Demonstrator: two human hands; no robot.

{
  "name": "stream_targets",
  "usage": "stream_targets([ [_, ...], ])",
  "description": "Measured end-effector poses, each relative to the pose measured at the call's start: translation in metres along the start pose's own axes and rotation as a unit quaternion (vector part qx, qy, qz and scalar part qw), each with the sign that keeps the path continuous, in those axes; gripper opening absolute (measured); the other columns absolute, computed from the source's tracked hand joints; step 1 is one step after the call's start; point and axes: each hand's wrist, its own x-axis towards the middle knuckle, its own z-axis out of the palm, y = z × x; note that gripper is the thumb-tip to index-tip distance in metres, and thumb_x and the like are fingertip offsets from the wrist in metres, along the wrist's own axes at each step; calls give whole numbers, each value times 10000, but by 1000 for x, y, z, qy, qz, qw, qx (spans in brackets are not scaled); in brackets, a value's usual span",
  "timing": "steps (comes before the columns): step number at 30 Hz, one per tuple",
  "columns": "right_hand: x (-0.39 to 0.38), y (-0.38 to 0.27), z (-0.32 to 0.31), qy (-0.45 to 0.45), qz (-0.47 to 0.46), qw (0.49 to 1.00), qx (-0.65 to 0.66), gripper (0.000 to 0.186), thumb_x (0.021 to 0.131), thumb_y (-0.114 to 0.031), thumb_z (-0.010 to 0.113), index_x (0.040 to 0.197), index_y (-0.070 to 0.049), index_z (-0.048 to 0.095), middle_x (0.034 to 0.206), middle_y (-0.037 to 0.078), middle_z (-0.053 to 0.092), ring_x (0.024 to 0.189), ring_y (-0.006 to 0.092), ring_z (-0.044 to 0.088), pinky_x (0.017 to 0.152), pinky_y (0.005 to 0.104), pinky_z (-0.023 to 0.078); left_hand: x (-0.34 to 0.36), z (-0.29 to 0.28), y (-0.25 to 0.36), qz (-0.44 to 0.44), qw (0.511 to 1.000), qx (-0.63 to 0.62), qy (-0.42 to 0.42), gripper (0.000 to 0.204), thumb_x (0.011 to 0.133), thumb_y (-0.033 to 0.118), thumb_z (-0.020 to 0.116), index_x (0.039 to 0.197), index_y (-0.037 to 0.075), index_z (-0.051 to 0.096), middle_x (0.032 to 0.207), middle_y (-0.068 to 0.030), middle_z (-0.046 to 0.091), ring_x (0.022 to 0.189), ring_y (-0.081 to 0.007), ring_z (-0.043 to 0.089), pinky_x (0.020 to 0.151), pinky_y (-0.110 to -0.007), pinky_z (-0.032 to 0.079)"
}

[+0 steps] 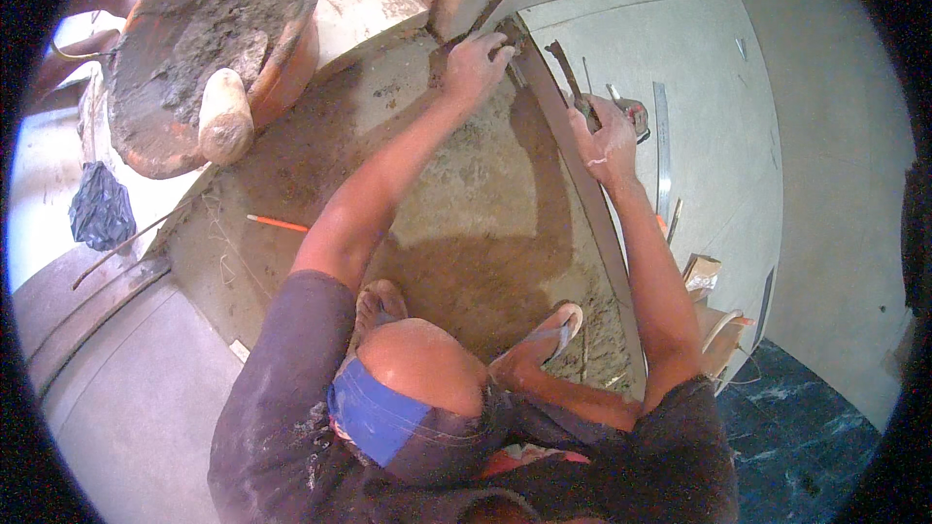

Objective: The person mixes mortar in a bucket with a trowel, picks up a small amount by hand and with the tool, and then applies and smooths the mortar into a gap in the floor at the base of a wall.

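Note:
My left hand point(476, 68) reaches the far corner of the rough mortar-covered floor point(466, 170), beside a narrow brown edge strip point(582, 194). Its fingers are bent together; whatever they may hold is hidden. Past the strip, my right hand point(607, 141) is closed around a dark, narrow metal tool point(563, 68) whose far end sticks out ahead of the fingers. Just beside that hand lies a small grey and red object point(636, 118), perhaps a tape measure, partly covered by the fingers. My knees are bent, and a sandalled foot point(558, 330) rests on the mortar.
At upper left stands an orange basin point(282, 87) of grey mortar, with a pale rounded handle point(225, 116) over its rim. A person's limbs show beside it. A black plastic bag point(102, 206), an orange pencil point(277, 223) and a metal straightedge point(662, 150) lie around.

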Motion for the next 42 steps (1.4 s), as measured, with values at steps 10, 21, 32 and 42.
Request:
stream_targets([
  [10,-1,6,5,-20,54,998,18,382,873,-310,661,1091,4,660,995,208,682,902,357,657,817,399,498,12,38,13,-176,976,-104,78,397,838,295,702,1069,-27,705,1069,-216,699,1012,-335,678,913,-374,506],
  [21,-3,2,3,-38,87,993,67,349,859,-305,675,1056,-16,677,943,195,687,851,339,658,770,389,502,20,55,0,-282,923,-226,130,345,726,186,778,993,-29,735,977,-206,722,890,-282,700,868,-339,516],
  [32,15,-17,12,-17,69,995,75,295,846,-257,679,1068,-63,691,910,146,686,866,313,652,785,391,507,8,55,10,-216,949,-202,108,365,779,183,741,1078,-25,711,1172,-221,648,1125,-346,603,970,-378,463],
  [42,69,-72,46,-34,-320,947,9,335,761,-95,615,1093,-124,649,1069,94,629,1025,319,586,913,456,472,-38,86,-43,96,991,81,-49,608,867,307,616,1398,69,438,1364,-220,464,1234,-376,482,1025,-441,421],
])
